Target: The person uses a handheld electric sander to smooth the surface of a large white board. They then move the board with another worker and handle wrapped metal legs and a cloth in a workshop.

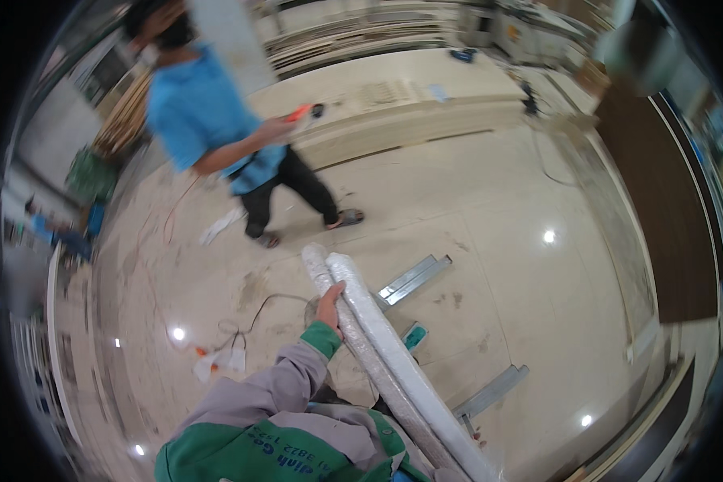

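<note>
Two long, slim pieces in clear and white plastic wrap lie side by side, running from the middle of the view to the lower right edge. My left hand (329, 310) is closed round the left wrapped piece (368, 349), near its far end. Touching it on the right is the whiter wrapped piece (402, 353). A grey and green sleeve (297, 369) covers my left arm. My right hand cannot be made out; the wrapped pieces and my jacket cover that side. A small skin-coloured patch beside the lower pieces is too small to name.
A person in a blue shirt (197, 112) stands ahead left, holding an orange tool (300, 112). Metal channels (414, 281) and a cable (257, 317) lie on the floor. Stacked pale boards (402, 120) stand beyond; a dark brown panel (659, 201) is at right.
</note>
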A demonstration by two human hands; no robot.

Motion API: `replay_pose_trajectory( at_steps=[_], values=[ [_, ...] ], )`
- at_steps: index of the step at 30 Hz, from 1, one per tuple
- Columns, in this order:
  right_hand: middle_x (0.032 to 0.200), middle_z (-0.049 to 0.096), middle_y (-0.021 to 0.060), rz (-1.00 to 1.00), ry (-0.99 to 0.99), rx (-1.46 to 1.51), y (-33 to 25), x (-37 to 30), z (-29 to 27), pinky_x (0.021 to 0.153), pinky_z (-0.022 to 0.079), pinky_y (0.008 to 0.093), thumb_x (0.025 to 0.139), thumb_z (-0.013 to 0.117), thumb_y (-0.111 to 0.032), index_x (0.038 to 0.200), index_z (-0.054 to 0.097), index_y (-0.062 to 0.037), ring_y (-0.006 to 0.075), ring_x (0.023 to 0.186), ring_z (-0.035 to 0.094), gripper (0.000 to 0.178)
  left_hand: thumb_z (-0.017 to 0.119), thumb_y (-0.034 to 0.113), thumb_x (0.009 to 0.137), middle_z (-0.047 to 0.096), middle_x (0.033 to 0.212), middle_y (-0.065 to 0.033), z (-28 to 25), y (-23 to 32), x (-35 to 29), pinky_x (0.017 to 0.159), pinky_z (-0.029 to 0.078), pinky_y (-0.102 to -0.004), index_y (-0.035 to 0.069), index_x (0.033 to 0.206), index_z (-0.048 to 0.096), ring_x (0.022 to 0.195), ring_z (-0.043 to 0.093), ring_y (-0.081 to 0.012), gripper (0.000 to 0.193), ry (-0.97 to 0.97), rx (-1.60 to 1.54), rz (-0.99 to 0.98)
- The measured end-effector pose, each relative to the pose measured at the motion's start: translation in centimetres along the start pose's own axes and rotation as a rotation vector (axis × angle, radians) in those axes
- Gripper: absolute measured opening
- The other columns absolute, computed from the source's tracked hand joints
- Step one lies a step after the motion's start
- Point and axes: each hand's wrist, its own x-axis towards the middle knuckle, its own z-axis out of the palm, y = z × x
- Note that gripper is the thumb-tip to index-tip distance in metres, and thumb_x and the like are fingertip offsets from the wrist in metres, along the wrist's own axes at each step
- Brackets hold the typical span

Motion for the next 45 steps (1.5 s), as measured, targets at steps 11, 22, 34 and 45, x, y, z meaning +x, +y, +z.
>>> replay_pose_trajectory(
  at_steps=[11,22,34,45],
  values=[
    [0.108,0.070,0.0148,0.346,-0.336,-0.232,3.8,6.4,13.8,0.093,0.053,0.0512,0.104,0.044,-0.055,0.112,0.068,-0.0011,0.0337,0.104,0.063,0.059,0.067,0.038,0.094,0.064,0.118,-0.0194,-4.7,7.3,-7.6,0.098,0.054,-0.0503,0.001,0.135,0.049,0.107,0.066,-0.0342,0.058,0.051,-0.359,0.180],
    [0.106,0.069,0.0137,0.815,-0.688,-0.334,17.1,6.5,29.1,0.090,0.054,0.0504,0.104,0.045,-0.054,0.111,0.068,-0.0014,0.0333,0.102,0.063,0.059,0.054,0.061,0.099,0.057,0.139,-0.0160,-14.3,9.6,-18.6,0.110,0.046,-0.0515,0.008,0.147,0.045,0.126,0.057,-0.0366,0.072,0.263,-0.726,0.746],
    [0.104,0.069,0.0126,1.406,-0.861,-0.453,44.5,1.8,37.4,0.088,0.054,0.0496,0.104,0.045,-0.054,0.110,0.069,-0.0017,0.0329,0.099,0.063,0.057,0.044,0.066,0.097,0.062,0.130,-0.0130,-28.3,11.7,-16.1,0.107,0.046,-0.0518,0.015,0.138,0.053,0.120,0.059,-0.0337,0.066,-0.100,-1.077,1.179],
    [0.102,0.069,0.0115,1.847,-0.884,-0.369,77.4,-7.6,45.2,0.085,0.054,0.0488,0.104,0.046,-0.053,0.109,0.069,-0.0020,0.0325,0.096,0.062,0.056,0.051,0.066,0.093,0.065,0.119,-0.0108,-41.2,20.7,-10.2,0.100,0.048,-0.0504,0.013,0.125,0.057,0.111,0.061,-0.0309,0.062,0.243,-1.037,1.440]
  ],
)
